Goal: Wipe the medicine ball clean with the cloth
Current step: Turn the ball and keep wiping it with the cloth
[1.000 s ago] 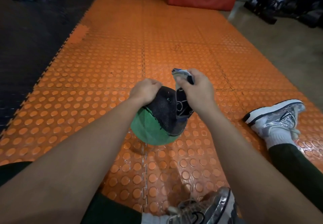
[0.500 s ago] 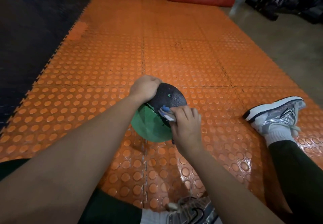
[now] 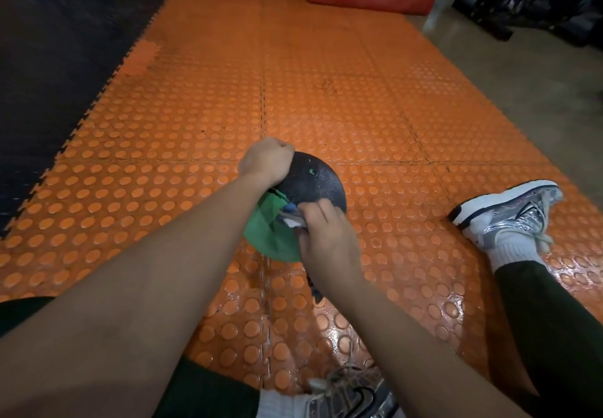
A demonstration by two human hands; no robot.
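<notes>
Ball point(image 3: 306, 183) rests on the orange mat point(image 3: 326, 108), centre of view, between the person's legs. Black half faces up, green half toward 7 o'clock. Left hand point(image 3: 266, 161) grips the top edge at 11 o'clock, fingers curled over the far side. Right hand point(image 3: 326, 238) presses the cloth point(image 3: 295, 220) to the seam at 5 o'clock, fingers bunched round it. Judgement: ball heavy, textured, unlikely to slip but may roll; steady it from the top. Cloth soft, light.
</notes>
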